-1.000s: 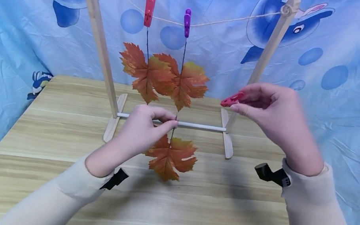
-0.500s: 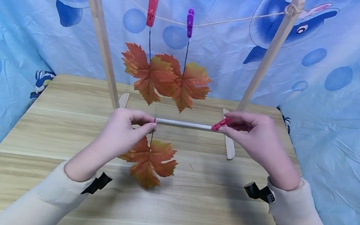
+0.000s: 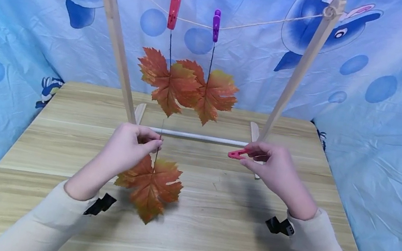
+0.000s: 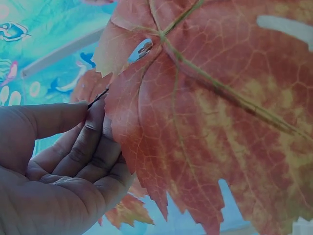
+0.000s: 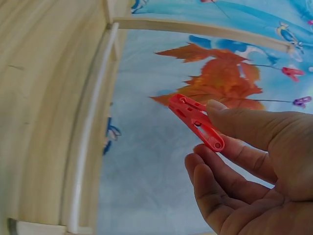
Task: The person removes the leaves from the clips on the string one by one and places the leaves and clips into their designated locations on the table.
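My left hand (image 3: 127,145) pinches the thin dark stem of an orange artificial maple leaf (image 3: 151,188), which hangs below the fingers over the table. In the left wrist view the leaf (image 4: 205,93) fills much of the frame, with the stem between thumb and fingers. To the right, my right hand (image 3: 274,167) holds a red clothespin (image 3: 237,153) between thumb and fingers, its nose pointing left toward the leaf's stem. The right wrist view shows this clothespin (image 5: 195,122) from the side. A wide gap separates the two hands.
Beyond the hands stands a wooden frame with a left post (image 3: 114,34), a right post (image 3: 303,69) and a white crossbar (image 3: 203,137). From its sagging string (image 3: 267,23), a red clothespin (image 3: 174,11) and a purple clothespin (image 3: 216,26) hold two more leaves. Blue patterned cloth surrounds the wooden table (image 3: 214,235).
The left hand has moved left and slightly down with the leaf. The right hand has come down and a little left with the red clothespin, which now lies more level.
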Tool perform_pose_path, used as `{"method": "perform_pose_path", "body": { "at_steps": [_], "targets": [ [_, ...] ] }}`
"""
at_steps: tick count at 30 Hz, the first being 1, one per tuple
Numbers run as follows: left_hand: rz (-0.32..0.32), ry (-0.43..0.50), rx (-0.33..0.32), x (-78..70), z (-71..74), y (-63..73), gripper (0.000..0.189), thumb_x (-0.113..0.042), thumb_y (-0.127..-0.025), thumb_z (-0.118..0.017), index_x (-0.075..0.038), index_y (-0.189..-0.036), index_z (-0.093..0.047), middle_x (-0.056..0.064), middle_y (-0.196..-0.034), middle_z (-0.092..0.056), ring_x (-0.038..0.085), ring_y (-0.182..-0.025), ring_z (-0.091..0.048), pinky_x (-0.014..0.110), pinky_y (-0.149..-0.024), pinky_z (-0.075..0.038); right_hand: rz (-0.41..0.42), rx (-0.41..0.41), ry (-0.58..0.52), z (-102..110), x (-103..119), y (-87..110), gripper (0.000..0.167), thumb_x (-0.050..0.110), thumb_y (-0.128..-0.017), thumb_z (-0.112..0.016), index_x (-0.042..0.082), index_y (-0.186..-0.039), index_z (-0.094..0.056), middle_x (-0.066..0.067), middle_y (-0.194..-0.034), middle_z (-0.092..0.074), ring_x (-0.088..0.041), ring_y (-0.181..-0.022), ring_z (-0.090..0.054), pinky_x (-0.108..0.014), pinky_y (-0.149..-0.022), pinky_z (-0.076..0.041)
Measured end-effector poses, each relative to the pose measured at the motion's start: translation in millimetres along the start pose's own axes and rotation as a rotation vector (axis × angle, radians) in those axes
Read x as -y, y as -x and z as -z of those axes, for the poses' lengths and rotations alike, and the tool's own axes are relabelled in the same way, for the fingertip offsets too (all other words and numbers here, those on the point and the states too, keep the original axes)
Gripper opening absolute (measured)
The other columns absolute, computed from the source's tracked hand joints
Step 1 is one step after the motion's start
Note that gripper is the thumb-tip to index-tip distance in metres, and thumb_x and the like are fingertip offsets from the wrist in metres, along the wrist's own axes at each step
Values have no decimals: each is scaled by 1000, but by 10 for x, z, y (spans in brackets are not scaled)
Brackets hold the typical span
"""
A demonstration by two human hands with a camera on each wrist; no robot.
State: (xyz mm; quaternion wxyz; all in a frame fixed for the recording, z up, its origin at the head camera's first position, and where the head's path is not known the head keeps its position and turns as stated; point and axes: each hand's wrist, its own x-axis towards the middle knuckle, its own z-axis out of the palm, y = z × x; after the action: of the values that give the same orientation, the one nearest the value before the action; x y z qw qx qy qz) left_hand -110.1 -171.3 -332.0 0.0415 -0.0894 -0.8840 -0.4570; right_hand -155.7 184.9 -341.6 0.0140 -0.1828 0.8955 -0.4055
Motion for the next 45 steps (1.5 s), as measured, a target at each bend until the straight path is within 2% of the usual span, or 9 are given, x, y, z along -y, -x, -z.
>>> {"method": "perform_pose_path", "body": {
  "at_steps": [5,9,16,22,25,32,35,40,45],
  "targets": [
    [12,3,8,107,-3,-23,8,-3,-95,-71,0,-93,-79,4,-79,-73,20,-73,-69,26,-59,-52,1,1,9,-109,-142,3,30,12,-88,-83,4,-116,-75,-4,-99,-73,-17,-87,-69,-38,-73,-57],
    [42,17,37,201,-14,-55,9,-4,-95,-71,0,-93,-78,5,-79,-73,21,-73,-69,27,-59,-53,17,-6,38,-188,-261,1,33,11,-88,-82,3,-119,-74,-5,-102,-72,-18,-87,-69,-39,-77,-56],
    [72,30,81,344,-29,-93,9,-2,-95,-70,3,-93,-77,7,-78,-72,23,-72,-70,29,-62,-56,-6,-3,55,-330,-450,-31,24,6,-86,-83,0,-107,-76,-12,-100,-72,-21,-85,-69,-40,-76,-57],
    [120,50,112,456,-50,-133,10,0,-96,-68,6,-94,-76,10,-79,-72,31,-75,-71,30,-62,-56,20,13,100,-452,-599,-65,18,5,-83,-84,0,-99,-76,-12,-91,-72,-22,-80,-68,-39,-72,-57],
    [141,68,123,523,-76,-163,11,1,-96,-68,8,-94,-75,11,-78,-72,33,-75,-71,31,-61,-56,3,32,113,-519,-669,-77,19,6,-84,-84,-1,-99,-76,-11,-90,-72,-22,-80,-68,-39,-72,-57],
    [203,65,143,754,-164,-242,13,0,-97,-67,8,-91,-75,11,-75,-71,23,-68,-70,30,-58,-54,-66,81,155,-639,-754,-110,21,5,-83,-81,-4,-101,-74,-13,-90,-72,-23,-79,-66,-40,-73,-56],
    [228,63,162,842,-207,-279,14,1,-97,-65,12,-95,-74,14,-76,-72,23,-69,-70,32,-61,-56,-63,100,207,-681,-783,-123,18,4,-83,-81,-3,-98,-75,-9,-86,-70,-22,-77,-64,-40,-71,-54],
    [270,39,192,926,-286,-340,16,0,-97,-66,13,-99,-74,14,-78,-72,20,-70,-69,31,-62,-55,-66,109,261,-719,-808,-136,15,5,-83,-82,-1,-95,-76,-6,-83,-69,-19,-73,-61,-39,-69,-53],
    [284,0,199,978,-358,-379,14,0,-95,-67,11,-92,-75,11,-72,-71,16,-66,-65,27,-58,-50,-76,126,286,-732,-826,-149,18,6,-83,-83,-3,-97,-76,-6,-83,-69,-18,-70,-60,-36,-66,-52]
  ]
}}
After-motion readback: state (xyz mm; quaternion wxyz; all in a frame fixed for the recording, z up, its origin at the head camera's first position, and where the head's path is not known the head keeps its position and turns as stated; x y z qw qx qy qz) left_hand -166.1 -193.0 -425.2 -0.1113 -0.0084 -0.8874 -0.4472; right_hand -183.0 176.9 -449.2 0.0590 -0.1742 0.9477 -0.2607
